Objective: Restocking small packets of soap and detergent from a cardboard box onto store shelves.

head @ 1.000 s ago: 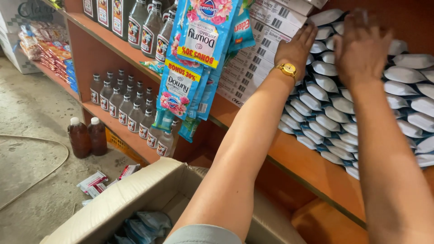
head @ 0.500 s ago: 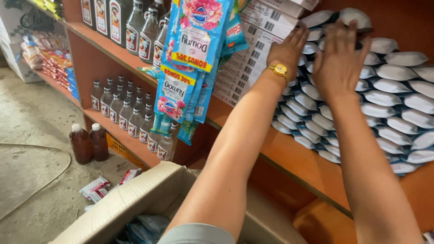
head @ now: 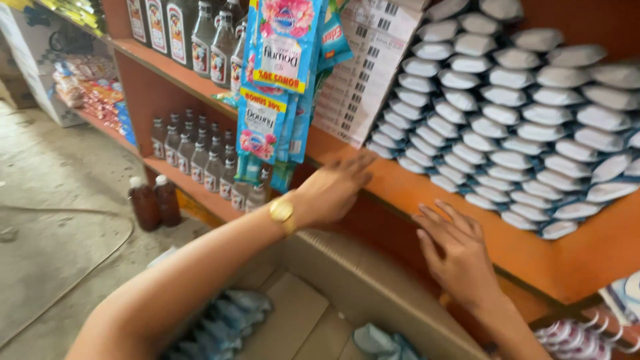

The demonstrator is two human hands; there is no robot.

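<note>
I have both hands in front of the orange shelf [head: 427, 190], just below its front edge. My left hand [head: 330, 190], with a gold watch [head: 281, 211] at the wrist, is blurred; its grip is loose and holds nothing, fingers pointing toward the shelf edge. My right hand [head: 457, 250] sits to the right of it, a little lower, grip spread open and empty, fingers [head: 440, 217] close to the shelf edge; I cannot tell if they touch it. On the shelf, stacked rows of white pouches [head: 527, 127] lie well above both hands. Hanging sachet strips [head: 277, 87] drape over the shelf's left part. Below the shelf, a cardboard box [head: 363, 283] stands open, with blue packs [head: 223, 320] inside.
</note>
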